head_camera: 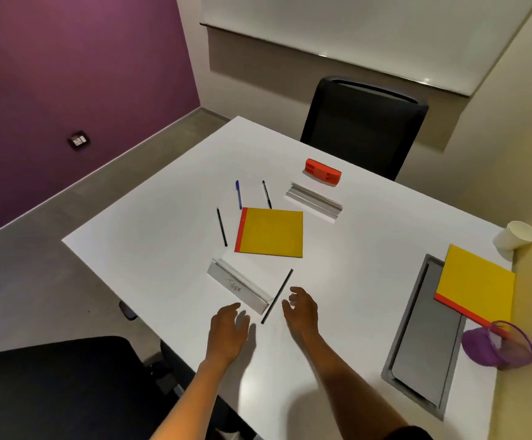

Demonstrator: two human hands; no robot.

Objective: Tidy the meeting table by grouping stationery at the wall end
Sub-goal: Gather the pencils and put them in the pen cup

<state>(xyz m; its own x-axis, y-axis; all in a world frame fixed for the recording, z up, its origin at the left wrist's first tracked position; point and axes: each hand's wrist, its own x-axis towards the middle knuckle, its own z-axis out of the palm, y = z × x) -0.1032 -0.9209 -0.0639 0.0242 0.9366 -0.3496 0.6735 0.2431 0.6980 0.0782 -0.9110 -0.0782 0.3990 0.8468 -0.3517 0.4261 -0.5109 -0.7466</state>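
A white table [150, 223] carries scattered stationery. A long black pen [277, 295] lies between my two hands. My left hand [228, 330] hovers open just left of it, near a name card holder marked "TIGER" [241, 289]. My right hand [301, 309] hovers to the pen's right, fingers loosely curled and empty. A yellow notepad with a red spine [271, 232] lies mid-table, with a black pen [222, 227], a blue pen [238, 194] and another black pen [267, 194] around it. Farther off are a second card holder [315, 201] and a red eraser [323, 173].
At the right, wall-side end sit a second yellow notepad [477, 285], a purple mesh pen cup on its side [499, 344], a white paper cup [516, 235] and a grey cable hatch [420, 338]. A black chair [364, 125] stands across the table and another [55, 389] at my left.
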